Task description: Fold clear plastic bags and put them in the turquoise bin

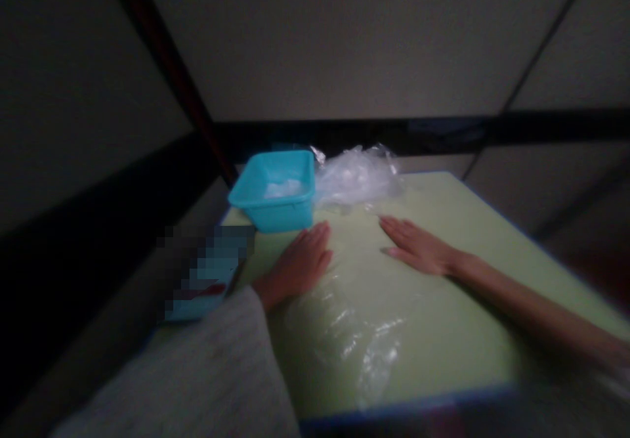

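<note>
A sheet of clear plastic film or a flat bag [364, 313] lies on the yellow-green tabletop [457, 333], wrinkled and shiny towards the near edge. My left hand [304, 261] rests flat on its left far part, fingers stretched out and holding nothing. On the far right side of the film, my right hand [416, 244] lies palm down with the thumb apart from the fingers. Beyond both hands sits a crumpled heap of clear plastic [359, 175]. The exact outline of the flat film is hard to make out in the dim light.
A turquoise plastic basin [280, 215] with whitish plastic inside stands at the back left, touching the heap. A pixelated light-blue flat item [211, 274] with a dark red mark lies along the left edge. Grey panels [354, 44] rise behind the table.
</note>
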`<state>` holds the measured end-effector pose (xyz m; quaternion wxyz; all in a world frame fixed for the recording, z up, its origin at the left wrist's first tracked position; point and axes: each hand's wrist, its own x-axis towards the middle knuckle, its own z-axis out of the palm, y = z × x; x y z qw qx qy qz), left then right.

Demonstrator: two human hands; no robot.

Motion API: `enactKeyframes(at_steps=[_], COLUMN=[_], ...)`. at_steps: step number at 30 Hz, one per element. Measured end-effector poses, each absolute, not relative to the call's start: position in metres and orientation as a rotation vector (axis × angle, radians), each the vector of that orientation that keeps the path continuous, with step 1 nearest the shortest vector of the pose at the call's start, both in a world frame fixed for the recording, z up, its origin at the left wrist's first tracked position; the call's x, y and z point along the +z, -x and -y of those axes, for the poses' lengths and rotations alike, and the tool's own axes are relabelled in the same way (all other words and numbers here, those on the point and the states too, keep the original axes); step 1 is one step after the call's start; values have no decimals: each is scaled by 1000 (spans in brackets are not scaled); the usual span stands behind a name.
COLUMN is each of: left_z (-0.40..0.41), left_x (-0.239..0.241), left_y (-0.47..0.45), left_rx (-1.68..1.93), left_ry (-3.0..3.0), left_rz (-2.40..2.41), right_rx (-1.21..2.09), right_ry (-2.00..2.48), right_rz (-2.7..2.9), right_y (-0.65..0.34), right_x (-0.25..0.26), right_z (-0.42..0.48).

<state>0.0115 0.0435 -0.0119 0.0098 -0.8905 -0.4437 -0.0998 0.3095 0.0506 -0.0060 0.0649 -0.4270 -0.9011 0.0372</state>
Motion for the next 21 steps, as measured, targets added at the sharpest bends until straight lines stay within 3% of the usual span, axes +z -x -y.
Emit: enactKeyframes(at_steps=[17, 21], left_z=[-32, -4], left_x=[-5, -4], left_y=[-10, -16], left_rx=[-684, -531], left_ry=[2710, 2739], left_rz=[1501, 1451], right_rx=[62, 17], right_ry=[1350, 1202], right_rz=[2566, 2667], right_y=[-325, -311], right_x=[12, 17], right_z=[-37, -27])
